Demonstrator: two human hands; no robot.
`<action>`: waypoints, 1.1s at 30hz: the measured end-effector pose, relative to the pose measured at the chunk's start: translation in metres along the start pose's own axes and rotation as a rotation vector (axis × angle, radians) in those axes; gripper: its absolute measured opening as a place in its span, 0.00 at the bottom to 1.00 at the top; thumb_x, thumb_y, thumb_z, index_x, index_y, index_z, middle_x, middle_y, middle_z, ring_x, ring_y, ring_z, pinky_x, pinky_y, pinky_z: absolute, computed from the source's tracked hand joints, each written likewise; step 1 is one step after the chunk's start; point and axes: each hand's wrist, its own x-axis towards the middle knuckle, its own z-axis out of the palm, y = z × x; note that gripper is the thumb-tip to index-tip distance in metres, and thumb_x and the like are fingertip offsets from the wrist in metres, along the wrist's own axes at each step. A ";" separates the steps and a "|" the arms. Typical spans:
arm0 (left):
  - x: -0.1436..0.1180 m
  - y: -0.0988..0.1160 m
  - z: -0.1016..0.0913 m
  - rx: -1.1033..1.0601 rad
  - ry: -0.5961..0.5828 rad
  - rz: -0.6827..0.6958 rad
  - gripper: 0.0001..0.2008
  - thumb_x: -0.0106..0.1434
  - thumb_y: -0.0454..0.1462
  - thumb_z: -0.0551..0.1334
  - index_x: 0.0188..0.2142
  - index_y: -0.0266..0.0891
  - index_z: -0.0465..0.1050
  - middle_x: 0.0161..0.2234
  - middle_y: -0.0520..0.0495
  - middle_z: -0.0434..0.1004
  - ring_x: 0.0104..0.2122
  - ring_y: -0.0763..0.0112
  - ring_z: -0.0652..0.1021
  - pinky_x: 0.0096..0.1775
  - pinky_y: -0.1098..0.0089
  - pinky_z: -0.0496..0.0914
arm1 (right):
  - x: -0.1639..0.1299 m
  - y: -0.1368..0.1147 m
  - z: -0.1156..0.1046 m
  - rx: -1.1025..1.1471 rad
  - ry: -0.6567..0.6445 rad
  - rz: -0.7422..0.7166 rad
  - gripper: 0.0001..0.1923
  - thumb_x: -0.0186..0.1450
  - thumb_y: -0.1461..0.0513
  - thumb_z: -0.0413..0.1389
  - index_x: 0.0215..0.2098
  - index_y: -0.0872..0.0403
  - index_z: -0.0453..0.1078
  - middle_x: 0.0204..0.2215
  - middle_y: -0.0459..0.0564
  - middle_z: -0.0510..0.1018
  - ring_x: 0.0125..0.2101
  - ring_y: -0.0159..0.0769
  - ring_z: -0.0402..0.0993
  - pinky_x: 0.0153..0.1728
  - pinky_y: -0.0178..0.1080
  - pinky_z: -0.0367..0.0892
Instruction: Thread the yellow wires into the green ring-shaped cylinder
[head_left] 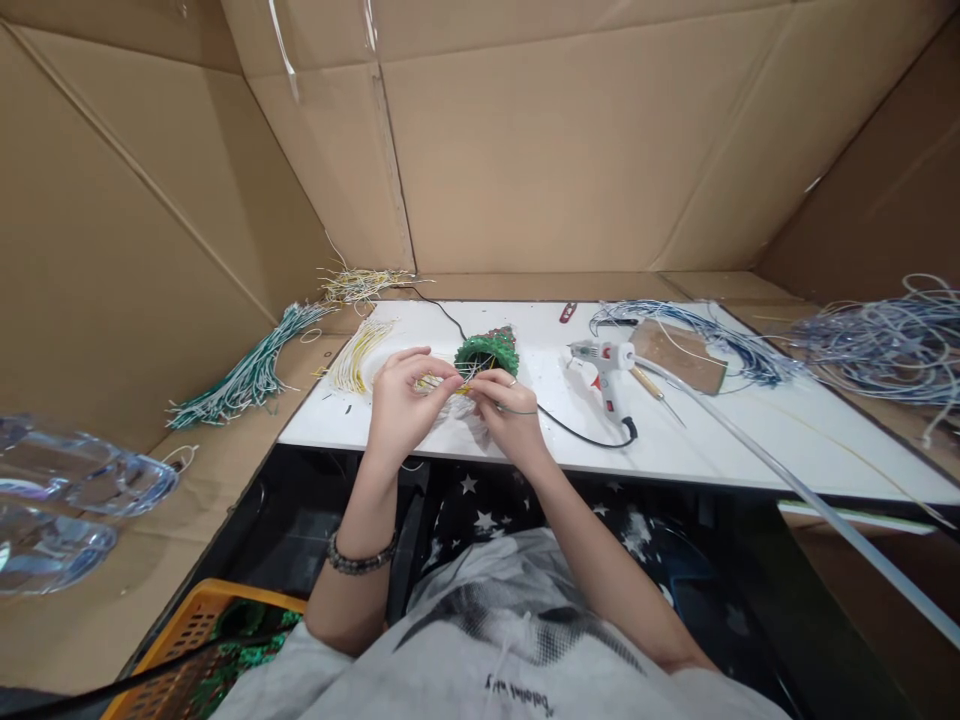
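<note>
A small green tree with red specks sits on the white table, its tip toward 1 o'clock and its open base turned toward the person's hands. Taking the tree as the clock's centre, the left hand is at 8 o'clock, thumb and forefinger pinched together on thin wires at the base. The right hand is at 5 o'clock, thumb and fingertips also closed on the wires, just beside the left fingertips. Which strand each hand grips is too fine to tell.

At 9 o'clock lie a yellow-and-white wire bundle and, farther out, a green-and-white bundle. A glue gun lies near 3 o'clock, with a pointed tool just beyond it and blue wires farther off. An orange basket is toward 8 o'clock.
</note>
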 end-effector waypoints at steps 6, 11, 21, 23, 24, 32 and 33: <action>-0.002 -0.001 0.007 -0.079 0.137 0.033 0.07 0.60 0.35 0.71 0.26 0.47 0.79 0.29 0.49 0.85 0.44 0.54 0.82 0.50 0.48 0.76 | 0.001 0.002 0.003 0.005 0.025 -0.032 0.12 0.69 0.62 0.55 0.32 0.45 0.79 0.37 0.51 0.82 0.26 0.37 0.74 0.30 0.44 0.76; -0.001 0.004 -0.012 -0.163 0.334 0.025 0.06 0.59 0.34 0.72 0.27 0.44 0.80 0.29 0.49 0.83 0.37 0.61 0.82 0.47 0.56 0.76 | 0.001 0.006 0.003 0.032 0.067 -0.030 0.10 0.68 0.61 0.56 0.31 0.48 0.79 0.36 0.51 0.82 0.23 0.34 0.73 0.26 0.42 0.75; 0.002 -0.007 -0.026 -0.125 0.498 -0.054 0.02 0.61 0.38 0.70 0.31 0.43 0.81 0.33 0.50 0.85 0.37 0.63 0.83 0.45 0.61 0.76 | 0.000 0.006 0.003 0.047 0.093 -0.034 0.11 0.67 0.59 0.57 0.32 0.51 0.80 0.36 0.51 0.81 0.22 0.30 0.72 0.23 0.37 0.73; 0.004 -0.021 -0.031 -0.027 0.465 -0.106 0.03 0.61 0.38 0.70 0.31 0.44 0.80 0.33 0.49 0.85 0.38 0.60 0.83 0.47 0.59 0.75 | 0.000 0.006 0.003 0.043 0.090 -0.032 0.11 0.67 0.59 0.57 0.32 0.51 0.80 0.36 0.51 0.82 0.22 0.30 0.72 0.23 0.37 0.73; 0.005 -0.027 -0.034 0.041 0.380 -0.125 0.03 0.59 0.39 0.71 0.30 0.45 0.80 0.33 0.49 0.85 0.39 0.58 0.83 0.48 0.58 0.75 | 0.000 0.006 0.003 0.043 0.090 -0.031 0.11 0.67 0.59 0.57 0.32 0.51 0.80 0.36 0.51 0.82 0.22 0.30 0.72 0.23 0.36 0.73; 0.001 0.002 -0.035 0.022 0.046 0.088 0.15 0.72 0.47 0.57 0.49 0.45 0.79 0.52 0.44 0.83 0.57 0.55 0.78 0.61 0.52 0.70 | 0.000 0.007 0.003 0.035 0.083 -0.024 0.11 0.68 0.58 0.57 0.33 0.51 0.80 0.37 0.51 0.82 0.22 0.30 0.72 0.24 0.37 0.73; 0.001 0.008 -0.032 0.047 0.016 0.142 0.13 0.69 0.46 0.62 0.46 0.45 0.79 0.52 0.45 0.84 0.58 0.54 0.78 0.63 0.50 0.68 | 0.000 0.007 0.003 0.031 0.079 -0.028 0.11 0.68 0.58 0.57 0.33 0.51 0.80 0.37 0.51 0.82 0.23 0.31 0.72 0.24 0.37 0.74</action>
